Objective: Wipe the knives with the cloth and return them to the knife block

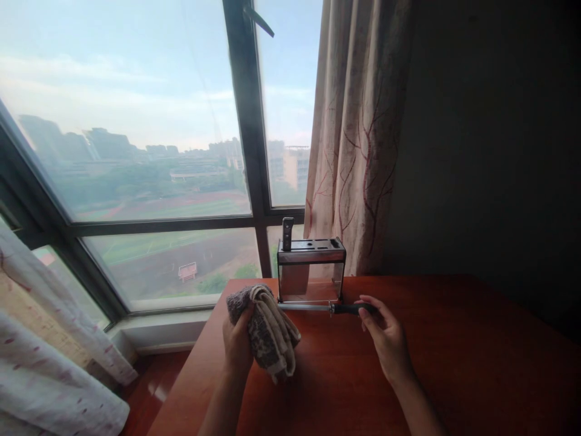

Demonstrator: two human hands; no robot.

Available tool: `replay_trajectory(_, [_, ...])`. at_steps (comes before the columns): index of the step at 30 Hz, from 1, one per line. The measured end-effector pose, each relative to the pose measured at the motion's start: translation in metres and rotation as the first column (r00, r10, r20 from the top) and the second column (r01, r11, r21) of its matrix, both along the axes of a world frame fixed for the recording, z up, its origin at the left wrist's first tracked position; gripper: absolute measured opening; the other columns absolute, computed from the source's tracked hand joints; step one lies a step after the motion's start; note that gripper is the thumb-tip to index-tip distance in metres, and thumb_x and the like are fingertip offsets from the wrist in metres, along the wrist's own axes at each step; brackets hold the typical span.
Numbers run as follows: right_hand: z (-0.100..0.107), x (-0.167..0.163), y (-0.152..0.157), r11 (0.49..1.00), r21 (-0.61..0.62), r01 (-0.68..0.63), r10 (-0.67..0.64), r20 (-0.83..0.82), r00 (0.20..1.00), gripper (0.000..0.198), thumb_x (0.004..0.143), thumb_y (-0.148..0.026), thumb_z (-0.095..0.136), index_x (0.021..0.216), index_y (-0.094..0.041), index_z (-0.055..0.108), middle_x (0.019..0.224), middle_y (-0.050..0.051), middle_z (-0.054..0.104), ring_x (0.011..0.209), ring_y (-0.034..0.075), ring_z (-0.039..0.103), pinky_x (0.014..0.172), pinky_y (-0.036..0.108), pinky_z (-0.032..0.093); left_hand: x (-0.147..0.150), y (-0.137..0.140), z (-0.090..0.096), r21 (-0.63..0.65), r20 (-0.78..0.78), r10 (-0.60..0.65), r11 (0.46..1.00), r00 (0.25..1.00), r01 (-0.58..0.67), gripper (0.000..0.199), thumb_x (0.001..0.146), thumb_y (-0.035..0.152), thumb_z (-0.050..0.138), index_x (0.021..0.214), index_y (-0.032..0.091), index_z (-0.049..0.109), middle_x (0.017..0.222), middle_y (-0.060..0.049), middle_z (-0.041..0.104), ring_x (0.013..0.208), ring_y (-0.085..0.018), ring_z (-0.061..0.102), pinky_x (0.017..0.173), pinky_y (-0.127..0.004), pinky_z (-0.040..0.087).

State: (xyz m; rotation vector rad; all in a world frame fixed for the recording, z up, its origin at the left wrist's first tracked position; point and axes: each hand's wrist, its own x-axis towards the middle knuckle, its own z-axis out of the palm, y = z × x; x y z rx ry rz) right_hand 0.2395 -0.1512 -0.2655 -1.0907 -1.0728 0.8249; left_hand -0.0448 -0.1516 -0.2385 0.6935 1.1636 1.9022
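My left hand (238,339) is closed on a folded grey-brown towel (267,330) above the table. A honing steel (308,307) lies level between my two hands, its thin metal rod running to the left until the towel hides its tip. The fingers of my right hand (385,333) pinch the end of its black handle. Just behind the rod stands a knife block (311,257) with clear sides and a slotted metal top. One knife (287,234) sits in its left slot, handle up, with a broad blade visible through the clear wall.
The reddish-brown wooden table (345,387) extends under both hands, and its left edge slants past my left forearm. A large window (254,121) is behind it. Beige curtains (354,139) hang behind the block, and a white patterned curtain (49,369) hangs at the lower left.
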Motion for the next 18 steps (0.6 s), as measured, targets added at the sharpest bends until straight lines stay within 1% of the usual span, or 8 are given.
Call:
replay_trajectory(2, [0.002,-0.001,-0.002,0.998,0.061,0.025,-0.026,0.028,0.999,0.039,0.078,-0.045,0.067,0.109,-0.022,0.064,0.109,0.008,0.067,0.079,0.019,0.061,0.069,0.03,0.05,0.001,0.0,0.0,-0.008,-0.096,0.02,1.0,0.995,-0.021,0.031,0.06,0.036,0.079,0.079,0.013,0.07,0.067,0.0,0.067,0.059,-0.018,0.06,0.054,-0.025,0.048])
replay_trajectory(3, [0.003,-0.002,-0.003,0.996,0.086,0.031,-0.035,0.046,0.998,0.037,0.079,-0.044,0.066,0.108,-0.022,0.064,0.113,0.008,0.066,0.086,0.021,0.062,0.075,0.031,0.051,0.001,-0.001,0.0,-0.012,-0.146,0.044,0.999,0.988,-0.047,0.03,0.061,0.037,0.078,0.077,0.014,0.07,0.067,-0.001,0.067,0.06,-0.019,0.06,0.054,-0.025,0.047])
replay_trajectory(6, [0.003,-0.004,-0.006,0.991,0.127,0.03,-0.041,0.087,0.995,0.032,0.081,-0.043,0.064,0.105,-0.022,0.065,0.113,0.008,0.066,0.099,0.024,0.061,0.083,0.033,0.05,0.0,-0.002,0.001,-0.017,-0.291,0.141,0.988,0.946,-0.153,0.027,0.063,0.037,0.077,0.076,0.014,0.07,0.067,-0.001,0.067,0.066,-0.021,0.061,0.056,-0.025,0.046])
replay_trajectory(9, [-0.001,-0.005,-0.005,0.993,0.106,0.045,-0.056,0.106,0.993,0.032,0.08,-0.044,0.064,0.103,-0.022,0.067,0.109,0.008,0.067,0.097,0.024,0.062,0.083,0.033,0.05,-0.001,-0.002,0.003,-0.015,-0.345,0.179,0.98,0.921,-0.196,0.026,0.063,0.037,0.076,0.076,0.015,0.07,0.066,-0.001,0.067,0.067,-0.022,0.06,0.056,-0.025,0.045])
replay_trajectory(11, [-0.006,-0.004,-0.002,0.996,0.043,0.082,-0.085,0.1,0.991,0.036,0.078,-0.047,0.065,0.102,-0.02,0.067,0.103,0.009,0.069,0.087,0.024,0.065,0.077,0.033,0.052,-0.002,-0.002,0.005,-0.034,-0.304,0.126,0.989,0.944,-0.143,0.026,0.064,0.037,0.075,0.074,0.014,0.07,0.066,-0.001,0.067,0.065,-0.021,0.06,0.056,-0.025,0.045])
replay_trajectory(13, [-0.011,-0.002,0.002,0.993,-0.029,0.118,-0.115,0.081,0.99,0.041,0.077,-0.052,0.065,0.1,-0.018,0.068,0.091,0.008,0.071,0.074,0.022,0.065,0.066,0.032,0.052,-0.001,-0.002,0.007,-0.044,-0.208,0.035,0.998,0.978,-0.045,0.027,0.064,0.036,0.075,0.076,0.013,0.07,0.069,-0.001,0.068,0.066,-0.02,0.061,0.057,-0.026,0.047])
replay_trajectory(15, [-0.014,0.0,0.006,0.988,-0.082,0.127,-0.123,0.049,0.991,0.044,0.076,-0.058,0.062,0.091,-0.017,0.069,0.075,0.005,0.069,0.062,0.02,0.062,0.054,0.028,0.049,0.001,-0.003,0.007,-0.036,-0.086,-0.058,0.998,0.995,0.055,0.029,0.063,0.035,0.076,0.081,0.013,0.07,0.073,-0.002,0.07,0.066,-0.02,0.063,0.058,-0.026,0.049])
replay_trajectory(18, [-0.014,-0.001,0.008,0.985,-0.132,0.107,-0.108,0.0,0.994,0.044,0.075,-0.062,0.06,0.073,-0.018,0.065,0.057,0.0,0.059,0.049,0.016,0.055,0.042,0.025,0.042,0.004,-0.007,0.007,-0.013,0.096,-0.183,0.983,0.978,0.185,0.035,0.06,0.034,0.077,0.088,0.014,0.069,0.075,-0.003,0.072,0.066,-0.022,0.066,0.059,-0.029,0.053])
